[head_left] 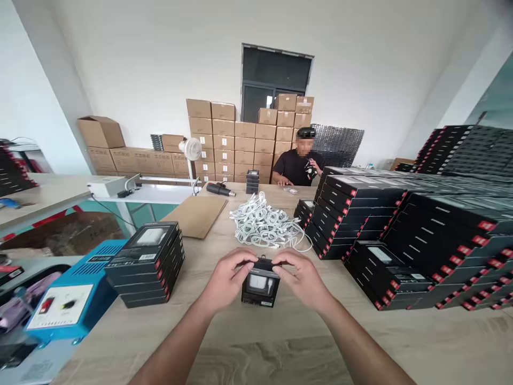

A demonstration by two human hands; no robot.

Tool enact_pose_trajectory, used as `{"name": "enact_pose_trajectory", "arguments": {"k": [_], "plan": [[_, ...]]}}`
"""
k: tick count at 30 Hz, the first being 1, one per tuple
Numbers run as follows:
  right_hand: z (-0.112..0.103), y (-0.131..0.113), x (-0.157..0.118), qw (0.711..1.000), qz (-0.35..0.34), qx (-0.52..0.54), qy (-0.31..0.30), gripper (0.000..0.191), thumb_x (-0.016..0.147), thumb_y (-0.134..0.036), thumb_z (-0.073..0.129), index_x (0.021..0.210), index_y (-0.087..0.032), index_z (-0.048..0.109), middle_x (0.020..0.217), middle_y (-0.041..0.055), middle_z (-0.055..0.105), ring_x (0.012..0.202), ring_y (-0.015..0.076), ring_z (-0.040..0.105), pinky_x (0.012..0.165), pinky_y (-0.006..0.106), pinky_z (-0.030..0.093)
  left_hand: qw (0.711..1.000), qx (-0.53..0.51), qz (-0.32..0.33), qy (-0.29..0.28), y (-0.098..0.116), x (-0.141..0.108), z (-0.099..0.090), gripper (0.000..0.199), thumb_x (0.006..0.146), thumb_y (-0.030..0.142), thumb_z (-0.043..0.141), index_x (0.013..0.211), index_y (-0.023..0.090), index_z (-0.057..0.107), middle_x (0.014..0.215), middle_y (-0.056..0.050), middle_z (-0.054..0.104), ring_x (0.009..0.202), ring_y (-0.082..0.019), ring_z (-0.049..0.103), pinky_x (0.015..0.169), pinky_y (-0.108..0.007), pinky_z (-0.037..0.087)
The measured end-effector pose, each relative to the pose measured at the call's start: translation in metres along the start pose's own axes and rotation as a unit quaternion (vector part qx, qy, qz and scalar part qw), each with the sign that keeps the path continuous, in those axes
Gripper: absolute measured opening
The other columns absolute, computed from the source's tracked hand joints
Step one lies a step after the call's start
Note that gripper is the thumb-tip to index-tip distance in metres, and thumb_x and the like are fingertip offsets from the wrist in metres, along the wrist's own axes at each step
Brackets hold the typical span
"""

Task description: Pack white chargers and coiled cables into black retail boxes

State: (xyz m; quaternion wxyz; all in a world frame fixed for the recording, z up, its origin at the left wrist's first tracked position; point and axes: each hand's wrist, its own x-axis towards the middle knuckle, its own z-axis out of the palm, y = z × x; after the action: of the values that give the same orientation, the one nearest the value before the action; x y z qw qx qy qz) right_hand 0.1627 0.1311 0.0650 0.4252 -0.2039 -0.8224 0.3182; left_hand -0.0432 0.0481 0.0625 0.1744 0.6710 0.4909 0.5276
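A small black retail box (260, 289) with a clear window, a white item showing through it, stands on the table in front of me. My left hand (230, 275) pinches its upper left edge between thumb and fingers. On the opposite side, my right hand (298, 272) grips the upper right edge in the same way. The top flap of the box sits between my fingertips, partly hidden by them. Just beyond the box lies a heap of coiled white cables (266, 222).
Stacked black boxes (150, 267) stand at left beside a blue machine (76, 294). Large piles of black boxes (433, 224) fill the right. Flat cardboard (196, 214) and a heat gun (220, 189) lie farther back. A person (300, 160) sits across the table (256, 353).
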Motion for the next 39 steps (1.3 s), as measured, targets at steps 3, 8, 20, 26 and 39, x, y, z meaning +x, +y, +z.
{"name": "enact_pose_trajectory", "arguments": {"k": [3,8,20,26,39], "plan": [[-0.006,0.000,0.000,1.000,0.004,-0.004,-0.017,0.009,0.089,-0.027,0.063,0.089,-0.026,0.072,0.093,0.0044,0.068,0.092,0.0221,0.064,0.087,0.036,0.050,1.000,-0.023,-0.004,-0.006,-0.003,-0.002,-0.001,0.022,0.094,0.031,0.054,0.098,0.022,0.073,0.112,-0.010,0.070,0.107,-0.023,0.065,0.099,-0.039,0.050],[-0.006,0.013,-0.016,0.999,-0.020,-0.009,-0.039,0.017,0.092,-0.030,0.061,0.104,-0.028,0.073,0.117,0.0081,0.066,0.109,0.0248,0.063,0.097,0.042,0.049,1.000,-0.025,0.006,0.004,-0.014,-0.014,0.000,0.024,0.093,0.033,0.057,0.106,0.024,0.075,0.126,-0.011,0.067,0.120,-0.025,0.061,0.104,-0.043,0.048],[0.004,0.006,-0.004,0.994,0.083,0.062,-0.031,0.014,0.085,-0.033,0.066,0.097,-0.025,0.071,0.104,0.0041,0.072,0.098,0.0226,0.066,0.089,0.036,0.052,0.992,-0.102,-0.070,0.010,-0.005,-0.001,-0.005,0.022,0.083,0.039,0.069,0.094,0.022,0.076,0.106,-0.007,0.075,0.100,-0.023,0.070,0.090,-0.038,0.056],[0.000,0.003,0.001,0.990,0.113,0.076,-0.048,0.017,0.087,-0.036,0.064,0.095,-0.026,0.074,0.103,0.0039,0.074,0.098,0.0239,0.067,0.087,0.037,0.052,0.997,-0.053,-0.047,-0.001,-0.002,0.002,-0.007,0.019,0.087,0.033,0.064,0.096,0.023,0.077,0.111,-0.008,0.075,0.104,-0.023,0.070,0.093,-0.038,0.056],[0.016,0.030,-0.014,0.991,0.061,0.106,0.045,0.024,0.087,-0.037,0.068,0.107,-0.028,0.076,0.113,0.0076,0.073,0.106,0.0258,0.067,0.094,0.043,0.054,0.989,0.135,0.034,0.041,-0.028,-0.029,0.013,0.056,0.088,0.031,0.063,0.142,0.029,0.050,0.157,-0.011,0.037,0.139,-0.031,0.044,0.113,-0.049,0.040]]}}
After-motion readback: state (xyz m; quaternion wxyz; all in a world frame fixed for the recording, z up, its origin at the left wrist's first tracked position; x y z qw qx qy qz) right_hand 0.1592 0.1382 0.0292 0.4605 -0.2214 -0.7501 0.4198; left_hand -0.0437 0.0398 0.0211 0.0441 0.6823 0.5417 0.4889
